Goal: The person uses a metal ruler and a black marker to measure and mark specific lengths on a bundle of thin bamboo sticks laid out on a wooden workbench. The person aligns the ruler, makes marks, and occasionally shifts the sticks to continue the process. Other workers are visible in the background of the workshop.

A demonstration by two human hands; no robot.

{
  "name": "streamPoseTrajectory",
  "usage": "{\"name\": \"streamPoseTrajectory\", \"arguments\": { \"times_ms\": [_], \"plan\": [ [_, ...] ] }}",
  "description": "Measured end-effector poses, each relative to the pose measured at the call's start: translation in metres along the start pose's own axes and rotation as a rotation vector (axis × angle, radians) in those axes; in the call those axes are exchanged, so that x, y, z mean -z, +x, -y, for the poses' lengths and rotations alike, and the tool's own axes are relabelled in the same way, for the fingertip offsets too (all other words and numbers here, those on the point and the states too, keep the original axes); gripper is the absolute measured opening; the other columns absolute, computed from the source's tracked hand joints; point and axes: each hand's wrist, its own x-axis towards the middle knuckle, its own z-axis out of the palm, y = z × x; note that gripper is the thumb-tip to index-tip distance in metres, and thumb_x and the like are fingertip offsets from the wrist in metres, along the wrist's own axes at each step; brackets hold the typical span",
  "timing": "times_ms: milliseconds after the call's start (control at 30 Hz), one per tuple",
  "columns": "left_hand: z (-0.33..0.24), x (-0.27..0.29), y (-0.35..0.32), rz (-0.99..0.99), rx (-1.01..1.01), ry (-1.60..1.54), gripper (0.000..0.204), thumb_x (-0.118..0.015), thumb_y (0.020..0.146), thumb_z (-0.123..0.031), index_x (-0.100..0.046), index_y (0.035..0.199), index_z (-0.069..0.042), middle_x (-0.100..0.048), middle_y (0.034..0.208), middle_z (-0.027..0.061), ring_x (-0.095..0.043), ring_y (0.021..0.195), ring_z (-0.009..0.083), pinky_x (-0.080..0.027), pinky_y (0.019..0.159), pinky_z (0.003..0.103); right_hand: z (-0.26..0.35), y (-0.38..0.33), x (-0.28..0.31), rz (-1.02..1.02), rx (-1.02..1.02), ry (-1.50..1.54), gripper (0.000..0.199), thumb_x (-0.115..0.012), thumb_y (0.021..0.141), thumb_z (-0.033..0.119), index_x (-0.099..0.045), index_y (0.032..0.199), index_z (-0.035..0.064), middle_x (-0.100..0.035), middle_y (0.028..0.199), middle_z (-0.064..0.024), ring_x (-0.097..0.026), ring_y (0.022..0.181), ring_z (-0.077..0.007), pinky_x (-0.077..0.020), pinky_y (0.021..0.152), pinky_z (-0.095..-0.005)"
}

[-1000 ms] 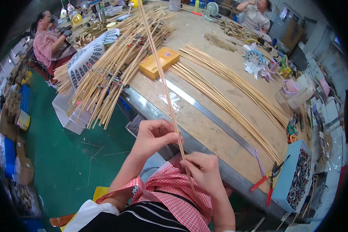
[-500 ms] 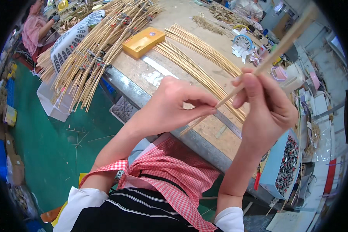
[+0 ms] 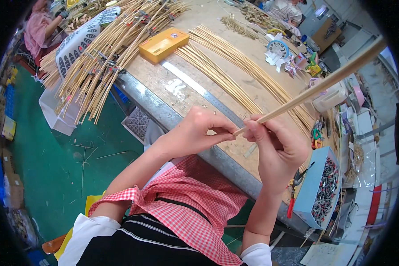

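Observation:
Both of my hands are raised above the near edge of the workbench, pinching one thin bamboo stick (image 3: 326, 86). My left hand (image 3: 195, 133) grips its lower end between thumb and fingertips. Close beside it, my right hand (image 3: 283, 144) has thumb and fingers closed round the same stick, which slants up to the upper right. Below and beyond my hands a steel ruler (image 3: 195, 85) lies on the bench. Farther back are two loose rows of bamboo sticks, a nearer row (image 3: 217, 80) and a farther row (image 3: 248, 60). A yellow box (image 3: 164, 48) sits at their left ends.
Clipped bamboo bundles (image 3: 106, 57) overhang the bench's left side. At right stands a light blue box (image 3: 309, 188) full of small clips, with a red-handled tool (image 3: 291, 206) beside it. A white bin (image 3: 57, 113) is on the green floor. Co-workers sit far left (image 3: 40, 31) and at the back (image 3: 286, 11).
My right hand has come left and down, closer to my left hand. The stick's end, which stuck out below my left hand, is now at my left fingertips. The view has shifted slightly.

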Motion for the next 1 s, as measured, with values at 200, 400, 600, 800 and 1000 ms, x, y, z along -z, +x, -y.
{"name": "streamPoseTrajectory", "arguments": {
  "times_ms": [200,400,600,800,1000],
  "plan": [
    [-0.003,-0.002,0.003,-0.013,0.207,-0.14,0.012,-0.073,0.087,0.0,-0.073,0.1,0.002,-0.073,0.089,0.009,-0.073,0.079,0.0156,-0.059,0.069,0.029,-0.003,0.01,0.004,-0.171,-0.214,0.108,0.004,-0.074,0.09,-0.002,-0.073,0.091,-0.0067,-0.073,0.077,-0.0091,-0.072,0.067,-0.0139,-0.0574,0.063,-0.0238],
    [-0.003,-0.017,-0.013,-0.221,-0.009,0.208,0.015,-0.072,0.089,-0.001,-0.073,0.104,0.001,-0.068,0.086,0.0142,-0.068,0.072,0.0256,-0.053,0.063,0.033,-0.046,-0.003,-0.005,-0.319,-0.442,0.307,0.016,-0.073,0.094,0.006,-0.07,0.084,-0.0046,-0.072,0.073,-0.0098,-0.067,0.058,-0.0125,-0.0539,0.054,-0.0237],
    [0.015,-0.025,-0.029,-0.272,0.045,0.261,0.017,-0.072,0.088,0.0,-0.074,0.105,0.0,-0.067,0.082,0.014,-0.066,0.068,0.0285,-0.051,0.06,0.036,-0.068,-0.018,-0.021,-0.287,-0.552,0.406,0.016,-0.071,0.096,0.007,-0.07,0.084,-0.0038,-0.072,0.074,-0.0099,-0.065,0.056,-0.012,-0.0534,0.054,-0.0242],
    [0.024,-0.012,-0.043,-0.25,0.279,0.121,0.012,-0.07,0.09,-0.001,-0.076,0.099,0.001,-0.066,0.077,0.0138,-0.064,0.063,0.0249,-0.047,0.057,0.032,-0.074,-0.029,0.009,-0.319,-0.574,0.201,0.019,-0.067,0.101,0.016,-0.074,0.098,-0.0021,-0.073,0.082,-0.0082,-0.066,0.064,-0.0121,-0.0554,0.06,-0.0268],
    [0.041,0.003,-0.063,-0.333,0.379,0.073,0.012,-0.069,0.09,-0.001,-0.077,0.098,0.001,-0.068,0.077,0.0131,-0.062,0.061,0.0183,-0.045,0.056,0.031,-0.139,-0.059,0.228,-0.504,-0.439,-0.588,0.024,-0.062,0.102,0.015,-0.071,0.116,-0.0023,-0.072,0.094,-0.0083,-0.069,0.078,-0.0132,-0.056,0.069,-0.0279]
  ]
}}
